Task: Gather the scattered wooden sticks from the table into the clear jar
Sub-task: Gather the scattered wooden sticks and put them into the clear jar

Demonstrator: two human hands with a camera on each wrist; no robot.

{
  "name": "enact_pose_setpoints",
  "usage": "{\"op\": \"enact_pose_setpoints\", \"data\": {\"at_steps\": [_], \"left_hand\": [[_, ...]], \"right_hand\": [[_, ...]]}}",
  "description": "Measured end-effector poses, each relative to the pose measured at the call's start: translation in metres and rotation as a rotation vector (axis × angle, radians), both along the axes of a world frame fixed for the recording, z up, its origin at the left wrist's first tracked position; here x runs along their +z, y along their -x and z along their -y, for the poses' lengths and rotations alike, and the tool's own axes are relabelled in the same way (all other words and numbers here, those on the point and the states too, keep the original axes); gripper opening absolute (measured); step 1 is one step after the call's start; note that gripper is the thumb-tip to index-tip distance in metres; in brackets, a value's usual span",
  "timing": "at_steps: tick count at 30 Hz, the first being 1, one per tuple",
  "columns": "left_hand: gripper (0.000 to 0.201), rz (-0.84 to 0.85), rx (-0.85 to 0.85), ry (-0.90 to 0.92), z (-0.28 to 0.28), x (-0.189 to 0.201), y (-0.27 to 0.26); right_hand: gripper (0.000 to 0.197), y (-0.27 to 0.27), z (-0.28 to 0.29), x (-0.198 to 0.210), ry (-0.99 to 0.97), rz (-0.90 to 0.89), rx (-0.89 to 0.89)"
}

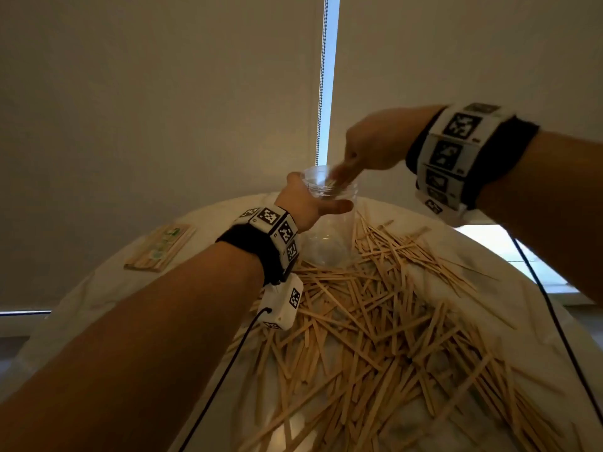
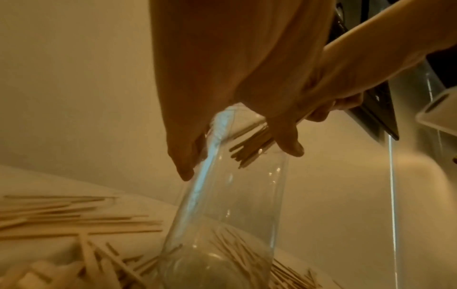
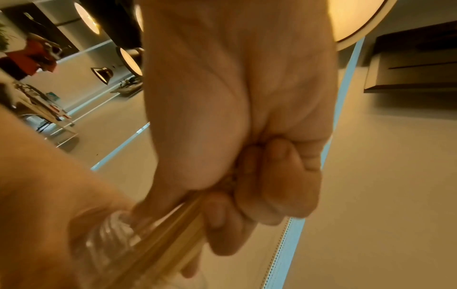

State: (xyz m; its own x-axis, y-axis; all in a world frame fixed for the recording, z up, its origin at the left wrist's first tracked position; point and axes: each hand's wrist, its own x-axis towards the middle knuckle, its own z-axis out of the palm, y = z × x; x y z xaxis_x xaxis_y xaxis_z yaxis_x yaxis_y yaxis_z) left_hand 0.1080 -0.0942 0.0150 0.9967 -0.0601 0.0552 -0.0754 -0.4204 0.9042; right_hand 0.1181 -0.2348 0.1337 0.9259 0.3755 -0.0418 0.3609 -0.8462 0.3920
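Observation:
A tall clear jar (image 1: 328, 223) stands at the far side of the white table, with a big heap of thin wooden sticks (image 1: 375, 321) spread in front of it. My left hand (image 1: 310, 203) grips the jar just under its threaded mouth; the left wrist view shows this hand (image 2: 237, 127) wrapped round the jar (image 2: 230, 215). My right hand (image 1: 362, 154) hovers over the mouth and holds a bundle of sticks (image 2: 252, 144), whose lower ends reach into the jar. In the right wrist view the right hand (image 3: 222, 205) curls round the bundle (image 3: 160, 240).
A packet of sticks (image 1: 160, 247) lies at the table's far left. A blind with a bead chain (image 1: 323, 76) hangs behind the table. Cables (image 1: 222, 376) run from both wrist cameras across the table (image 1: 98, 295).

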Motion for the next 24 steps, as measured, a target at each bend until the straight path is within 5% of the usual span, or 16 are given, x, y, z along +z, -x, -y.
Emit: {"op": "enact_pose_setpoints", "data": {"at_steps": [11, 16, 21, 24], "left_hand": [[0.100, 0.040, 0.005, -0.031, 0.002, -0.009, 0.002], [0.099, 0.095, -0.004, -0.011, 0.001, -0.015, -0.004], [0.128, 0.058, 0.002, -0.164, -0.003, -0.020, 0.005], [0.106, 0.001, 0.066, -0.305, -0.014, -0.004, 0.047]], "right_hand": [[0.029, -0.027, -0.027, -0.020, -0.023, -0.162, 0.002], [0.035, -0.010, -0.016, -0.017, -0.333, -0.154, -0.003], [0.032, 0.039, 0.015, -0.009, -0.532, 0.088, 0.034], [0.030, 0.075, 0.041, -0.020, -0.626, 0.044, -0.038]]}}
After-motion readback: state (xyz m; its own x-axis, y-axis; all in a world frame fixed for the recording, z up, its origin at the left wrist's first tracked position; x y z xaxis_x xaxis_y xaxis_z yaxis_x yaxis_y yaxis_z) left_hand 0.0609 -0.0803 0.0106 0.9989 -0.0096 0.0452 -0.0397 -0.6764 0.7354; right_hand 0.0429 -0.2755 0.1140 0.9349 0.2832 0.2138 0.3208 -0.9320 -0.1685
